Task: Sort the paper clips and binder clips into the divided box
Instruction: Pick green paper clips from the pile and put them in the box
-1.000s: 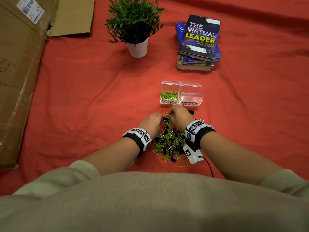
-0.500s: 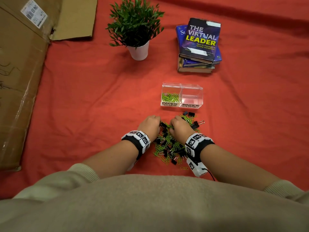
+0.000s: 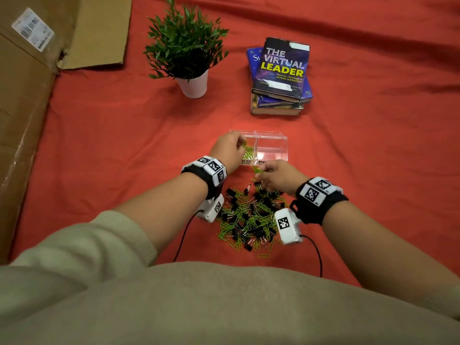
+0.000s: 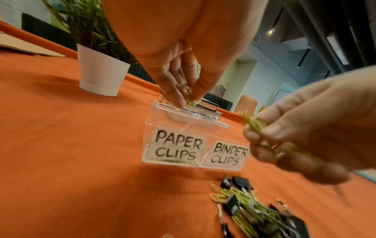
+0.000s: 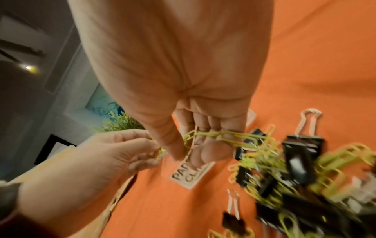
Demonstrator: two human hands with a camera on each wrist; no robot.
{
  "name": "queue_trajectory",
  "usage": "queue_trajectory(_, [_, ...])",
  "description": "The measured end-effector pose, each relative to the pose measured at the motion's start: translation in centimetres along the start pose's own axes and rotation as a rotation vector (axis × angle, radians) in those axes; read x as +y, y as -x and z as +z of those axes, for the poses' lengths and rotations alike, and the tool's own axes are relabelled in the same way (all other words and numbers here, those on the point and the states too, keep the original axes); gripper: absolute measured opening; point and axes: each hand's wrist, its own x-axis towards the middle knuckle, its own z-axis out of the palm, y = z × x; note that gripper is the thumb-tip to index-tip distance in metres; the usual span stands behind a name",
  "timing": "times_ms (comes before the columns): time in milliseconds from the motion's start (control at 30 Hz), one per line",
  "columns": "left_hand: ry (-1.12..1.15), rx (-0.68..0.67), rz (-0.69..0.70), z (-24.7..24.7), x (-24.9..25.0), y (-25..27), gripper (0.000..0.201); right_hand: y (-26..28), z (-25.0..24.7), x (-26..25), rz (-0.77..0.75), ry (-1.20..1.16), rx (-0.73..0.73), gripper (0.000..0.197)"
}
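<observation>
A clear divided box [image 3: 271,135] [image 4: 221,126] stands on the red cloth, its front labelled PAPER CLIPS on the left and BINDER CLIPS on the right. My left hand [image 3: 227,148] [image 4: 183,90] pinches green paper clips [image 4: 190,101] just above the left compartment. My right hand [image 3: 276,175] [image 5: 193,145] hovers in front of the box and pinches a tangle of green paper clips [image 5: 223,134] [image 4: 253,124]. A mixed pile [image 3: 249,217] of green paper clips and black binder clips [image 5: 301,154] lies between my wrists. The right compartment looks empty.
A potted plant [image 3: 189,58] in a white pot stands at the back left of the box. A stack of books [image 3: 280,75] lies behind the box on the right. Flattened cardboard [image 3: 27,100] covers the left edge of the cloth.
Both hands have lifted off the pile with paper clips. The left hand moved forward over the paper clip compartment; the right hand rose to just in front of the box.
</observation>
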Motion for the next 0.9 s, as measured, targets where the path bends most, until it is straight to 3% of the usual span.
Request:
queue_trajectory(167, [-0.102,-0.087,-0.012,0.6,0.0,-1.2,0.023,-1.4,-1.5,-3.2,-0.026,0.160,0.084,0.009])
queue_trajectory(267, [-0.109,-0.022,-0.009,0.0,-0.7,0.3,0.028,-2.9,-1.2,-5.4,-0.104,0.410,0.192,0.014])
queue_trajectory(367, [-0.054,0.054,-0.049,-0.2,-1.8,3.2,0.022,-4.5,0.3,-7.4,-0.120,0.634,0.213,0.016])
queue_trajectory(567, [-0.217,-0.219,-0.085,2.1,-5.3,8.8,0.018,-6.2,2.8,-9.5,-0.134,0.853,0.127,0.021])
queue_trajectory(667, [-0.271,-0.260,-0.049,2.8,-6.4,9.9,0.030,-6.4,3.2,-8.9,-0.163,0.857,0.130,0.024])
queue_trajectory(800, [-0.312,-0.240,-0.021,2.9,-6.7,9.7,0.034,-5.7,2.4,-7.6,-0.210,0.630,0.179,0.037])
queue_trajectory(900, [-0.328,-0.237,-0.057,2.3,-6.9,9.1,0.036,-4.0,2.5,-5.1,-0.282,0.500,0.214,0.030])
